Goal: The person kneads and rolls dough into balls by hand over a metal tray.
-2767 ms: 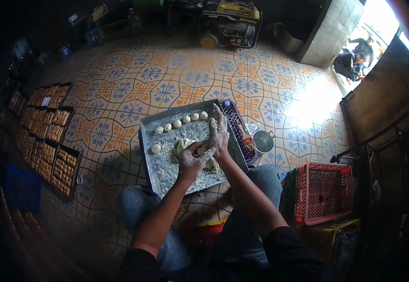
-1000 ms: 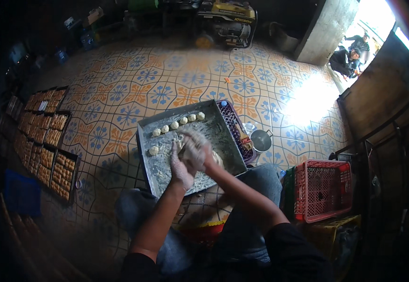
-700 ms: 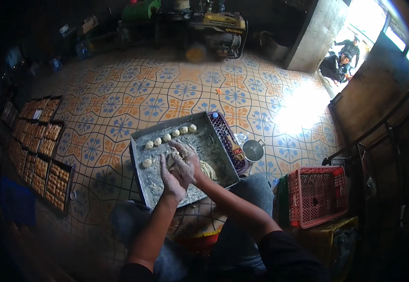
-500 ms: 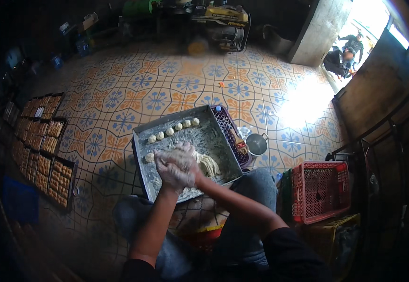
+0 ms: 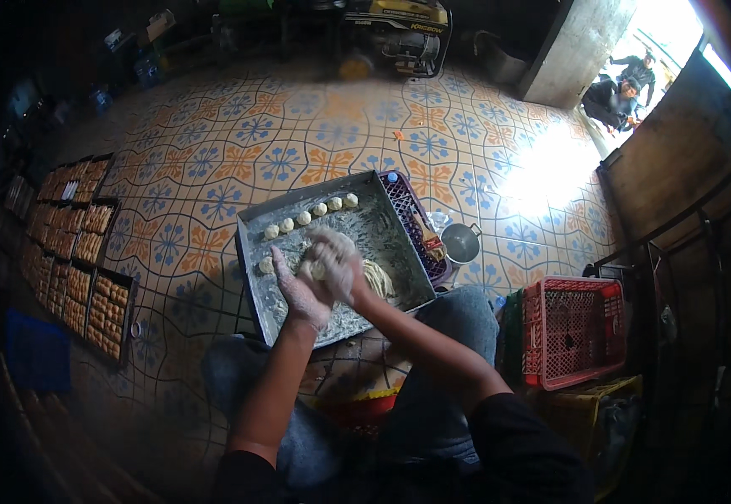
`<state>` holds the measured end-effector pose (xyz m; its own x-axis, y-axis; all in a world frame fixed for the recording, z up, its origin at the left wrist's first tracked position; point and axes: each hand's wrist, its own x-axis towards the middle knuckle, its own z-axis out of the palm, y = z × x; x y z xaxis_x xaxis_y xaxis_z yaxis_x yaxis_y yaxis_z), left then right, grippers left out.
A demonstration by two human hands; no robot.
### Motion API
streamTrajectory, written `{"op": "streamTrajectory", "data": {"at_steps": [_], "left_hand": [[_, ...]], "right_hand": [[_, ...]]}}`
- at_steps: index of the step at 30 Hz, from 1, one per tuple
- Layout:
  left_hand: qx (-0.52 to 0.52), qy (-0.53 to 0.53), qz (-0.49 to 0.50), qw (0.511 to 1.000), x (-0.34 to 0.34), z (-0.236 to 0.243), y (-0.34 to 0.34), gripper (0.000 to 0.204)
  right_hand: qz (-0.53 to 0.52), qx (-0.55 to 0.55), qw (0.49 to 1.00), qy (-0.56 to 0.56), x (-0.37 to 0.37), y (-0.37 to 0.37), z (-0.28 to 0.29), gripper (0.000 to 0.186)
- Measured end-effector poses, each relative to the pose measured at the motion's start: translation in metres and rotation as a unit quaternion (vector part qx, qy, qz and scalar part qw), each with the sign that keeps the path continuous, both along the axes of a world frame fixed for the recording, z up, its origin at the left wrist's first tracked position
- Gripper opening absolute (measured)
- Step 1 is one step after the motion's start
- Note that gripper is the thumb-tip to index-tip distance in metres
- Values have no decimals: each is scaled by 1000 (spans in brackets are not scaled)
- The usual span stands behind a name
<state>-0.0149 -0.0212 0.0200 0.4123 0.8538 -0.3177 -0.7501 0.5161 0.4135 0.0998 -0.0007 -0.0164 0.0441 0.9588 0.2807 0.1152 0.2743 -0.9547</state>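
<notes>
My left hand (image 5: 302,298) is floury, palm up with the thumb spread, over the left half of a square metal tray (image 5: 420,269). A pale lump of dough (image 5: 317,271) shows between my palms, mostly hidden by the fingers. My right hand (image 5: 340,265) cups over it from the right, smeared by motion. Beyond my hands, several small dough balls (image 5: 304,217) lie in a slanting row, and one more ball (image 5: 267,265) sits left of my left hand. Long strips of dough (image 5: 379,280) lie right of my right hand on the floured tray bottom.
Beside the tray, a purple crate (image 5: 406,206) bears a brush (image 5: 431,244); a metal pot (image 5: 461,244) stands beyond. A red crate (image 5: 571,378) is at right. Trays of rolled pastries (image 5: 109,315) line the left. Two people (image 5: 613,101) are near the bright doorway; a generator (image 5: 407,38) stands far back.
My hands, clasped together before, have parted somewhat: the left thumb now stands away and the right hand has shifted over the left palm. The dough balls and strips lie as before.
</notes>
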Motion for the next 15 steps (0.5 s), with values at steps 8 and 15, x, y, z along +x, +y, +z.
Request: {"op": "streamTrajectory", "data": {"at_steps": [8,15], "left_hand": [[-61,93,58,992,18,20,-8,91],[113,-34,-29,993,8,-47,0,87]], "right_hand": [[-45,102,991,-69,-5,3,12,37],[-19,71,996,-40,2,10,5,31]]}}
